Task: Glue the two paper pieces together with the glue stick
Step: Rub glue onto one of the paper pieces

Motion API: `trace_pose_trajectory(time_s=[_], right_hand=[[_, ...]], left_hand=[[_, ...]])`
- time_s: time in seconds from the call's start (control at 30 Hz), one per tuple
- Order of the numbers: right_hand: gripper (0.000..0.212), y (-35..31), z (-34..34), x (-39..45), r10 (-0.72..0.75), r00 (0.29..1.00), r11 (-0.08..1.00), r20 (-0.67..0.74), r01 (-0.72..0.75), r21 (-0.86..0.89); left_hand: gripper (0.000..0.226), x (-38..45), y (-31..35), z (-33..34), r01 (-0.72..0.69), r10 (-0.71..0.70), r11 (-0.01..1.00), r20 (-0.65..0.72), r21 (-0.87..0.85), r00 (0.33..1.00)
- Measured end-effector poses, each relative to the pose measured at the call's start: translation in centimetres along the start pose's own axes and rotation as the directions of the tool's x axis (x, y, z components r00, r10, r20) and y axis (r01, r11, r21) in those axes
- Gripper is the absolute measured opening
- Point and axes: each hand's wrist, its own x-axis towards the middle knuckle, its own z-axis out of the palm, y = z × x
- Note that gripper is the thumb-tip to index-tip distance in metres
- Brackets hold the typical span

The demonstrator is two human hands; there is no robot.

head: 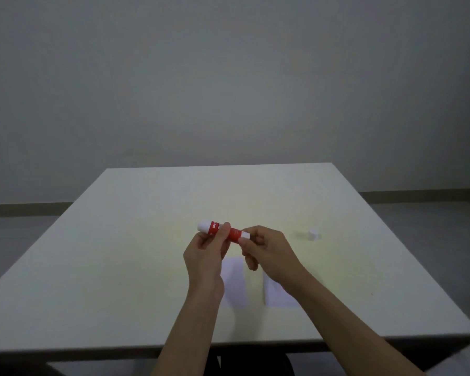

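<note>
I hold a red glue stick (235,232) with white ends level above the table, in both hands. My left hand (208,256) grips its middle. The thumb and fingers of my right hand (266,251) pinch its white right end. Its rounded white left end sticks out past my left fingers. Below my hands, two white paper pieces lie side by side on the table and apart: the left piece (235,283) and the right piece (276,295), each partly hidden by a forearm. A small white cap (313,234) stands on the table to the right.
The white table (120,253) runs from a near edge by my body to a far edge below a grey wall. Floor lies beyond the table's left and right sides.
</note>
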Motion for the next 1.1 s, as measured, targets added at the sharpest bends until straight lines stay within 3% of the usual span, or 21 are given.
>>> trace_pose_trajectory(time_s=[0.13, 0.2, 0.27, 0.3, 0.37, 0.43, 0.57, 0.63, 0.7, 0.8, 0.9, 0.93, 1.0, 1.1], right_hand=[[0.045, 0.1, 0.1, 0.0, 0.306, 0.944, 0.932, 0.12, -0.323, 0.166], [0.051, 0.2, 0.1, 0.1, 0.377, 0.918, 0.889, 0.125, -0.397, 0.231], [0.043, 0.5, 0.2, 0.0, 0.248, 0.967, 0.957, 0.055, -0.254, 0.142], [0.029, 0.6, 0.4, 0.1, 0.142, 0.99, 0.988, 0.005, -0.142, 0.063], [0.013, 0.9, 0.7, 0.0, -0.035, 0.998, 0.999, -0.061, 0.032, -0.043], [0.011, 1.0, 1.0, 0.2, -0.052, 0.997, 0.999, -0.059, 0.053, 0.013], [0.044, 0.9, 0.9, 0.2, 0.26, 0.963, 0.93, 0.078, -0.271, 0.246], [0.049, 0.8, 0.7, 0.2, 0.423, 0.892, 0.813, 0.158, -0.451, 0.368], [0.051, 0.9, 0.5, 0.1, 0.487, 0.854, 0.751, 0.182, -0.516, 0.412], [0.051, 1.1, 0.1, -0.1, 0.356, 0.912, 0.842, 0.204, -0.408, 0.353], [0.03, 1.2, -0.4, -0.2, 0.184, 0.955, 0.889, 0.234, -0.263, 0.375], [0.027, 1.3, -0.7, -0.1, 0.163, 0.967, 0.899, 0.197, -0.228, 0.374], [0.021, 1.8, -1.7, 0.3, 0.156, 0.985, 0.937, 0.072, -0.171, 0.305], [0.019, 3.2, -3.2, 0.7, 0.139, 0.986, 0.99, -0.089, -0.14, -0.002]], left_hand=[[0.007, -0.1, -0.7, -0.3, 0.013, -0.012, 0.999, -0.006, 0.051, 1.0], [0.008, -0.2, -1.0, -0.4, 0.011, -0.012, 0.998, 0.01, 0.066, 1.0], [0.011, -0.2, -1.0, -0.5, -0.005, 0.004, 0.997, 0.022, 0.079, 1.0], [0.011, -0.1, -0.9, -0.6, -0.014, 0.012, 0.996, 0.023, 0.082, 1.0], [0.009, 0.2, -0.7, -0.6, -0.018, 0.017, 0.997, 0.026, 0.07, 1.0], [0.008, 0.3, -0.6, -0.7, -0.033, 0.031, 0.997, 0.03, 0.068, 0.999], [0.011, 0.1, -0.6, -1.1, -0.081, 0.073, 0.988, 0.064, 0.128, 0.995], [0.014, -0.2, -0.8, -1.2, -0.111, 0.094, 0.979, 0.1, 0.174, 0.991], [0.015, -0.3, -0.9, -1.2, -0.124, 0.099, 0.97, 0.128, 0.207, 0.987], [0.006, -0.3, -1.0, -1.1, -0.138, 0.101, 0.961, 0.162, 0.238, 0.982], [0.009, 0.3, -0.7, -1.3, -0.221, 0.115, 0.919, 0.315, 0.325, 0.942], [0.017, 0.9, -0.4, -1.7, -0.284, 0.12, 0.875, 0.392, 0.392, 0.912], [0.045, 2.8, 0.5, -3.3, -0.443, 0.069, 0.689, 0.557, 0.573, 0.828], [0.075, 6.0, 1.9, -6.7, -0.587, -0.247, 0.242, 0.634, 0.773, 0.733]])
